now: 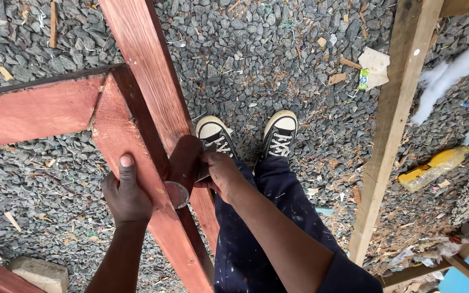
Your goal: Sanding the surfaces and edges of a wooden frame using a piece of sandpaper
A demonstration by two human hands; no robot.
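A red-brown stained wooden frame (137,65) stands over grey gravel, its beams crossing in front of me. My left hand (125,192) grips the slanted beam (118,130) from the left, thumb on its top face. My right hand (221,173) is closed on a small flat metal tool (202,172), a scraper-like blade, pressed against a short round-ended wooden piece (183,168) between the beams. My two black and white sneakers (248,135) stand on the gravel just beyond the hands.
An unpainted pale timber post (394,125) slants down the right side. Litter lies on the gravel: a yellow plastic bottle (435,165), paper scraps (374,65), white wadding (451,73). A stone block (39,273) sits at lower left.
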